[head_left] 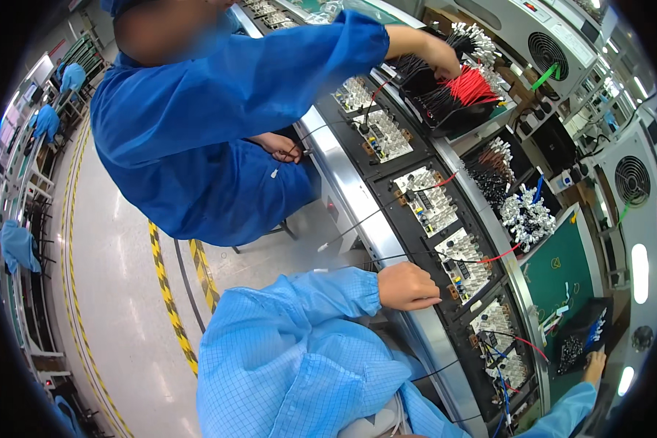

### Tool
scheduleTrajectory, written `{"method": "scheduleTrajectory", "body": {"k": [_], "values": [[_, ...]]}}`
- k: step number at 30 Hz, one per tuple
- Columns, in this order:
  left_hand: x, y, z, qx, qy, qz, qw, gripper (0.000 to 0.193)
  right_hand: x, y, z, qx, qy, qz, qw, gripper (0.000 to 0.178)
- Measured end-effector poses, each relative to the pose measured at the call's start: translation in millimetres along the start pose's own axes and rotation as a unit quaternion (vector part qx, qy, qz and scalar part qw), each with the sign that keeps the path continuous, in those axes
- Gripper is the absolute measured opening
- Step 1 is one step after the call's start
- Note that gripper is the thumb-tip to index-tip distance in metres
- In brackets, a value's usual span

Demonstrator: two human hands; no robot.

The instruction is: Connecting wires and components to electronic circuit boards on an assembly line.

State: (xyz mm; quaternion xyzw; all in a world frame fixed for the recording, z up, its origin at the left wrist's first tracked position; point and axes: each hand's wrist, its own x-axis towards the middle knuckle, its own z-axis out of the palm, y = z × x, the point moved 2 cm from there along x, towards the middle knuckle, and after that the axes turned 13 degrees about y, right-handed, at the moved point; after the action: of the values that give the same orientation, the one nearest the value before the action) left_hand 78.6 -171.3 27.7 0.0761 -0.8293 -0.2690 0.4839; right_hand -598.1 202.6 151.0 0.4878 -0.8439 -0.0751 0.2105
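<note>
Circuit boards [495,321] are judged partly wired, blue leads [504,390] laid on the nearest; left grip [409,286] is curled together; right grip [596,366], at black bin [585,315], cannot be judged.

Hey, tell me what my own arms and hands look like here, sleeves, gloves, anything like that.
Your left sleeve is light blue with a fine darker grid, narrowing to a cuff at the wrist. Your right sleeve is light blue too. Your left hand and right hand wear no gloves.
</note>
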Motion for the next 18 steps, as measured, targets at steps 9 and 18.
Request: {"method": "scheduleTrajectory", "body": {"k": [9, 18], "values": [[10, -5, 2, -0.042, -0.027, 0.038, 0.998, 0.012, -165, 59, -103, 0.128, 0.216, 0.255, 0.934, 0.028], [0, 5, -18, -0.067, -0.068, -0.034, 0.995, 0.007, -310, -300, -215, 0.07, 0.257, 0.135, 0.954, 0.038]]}}
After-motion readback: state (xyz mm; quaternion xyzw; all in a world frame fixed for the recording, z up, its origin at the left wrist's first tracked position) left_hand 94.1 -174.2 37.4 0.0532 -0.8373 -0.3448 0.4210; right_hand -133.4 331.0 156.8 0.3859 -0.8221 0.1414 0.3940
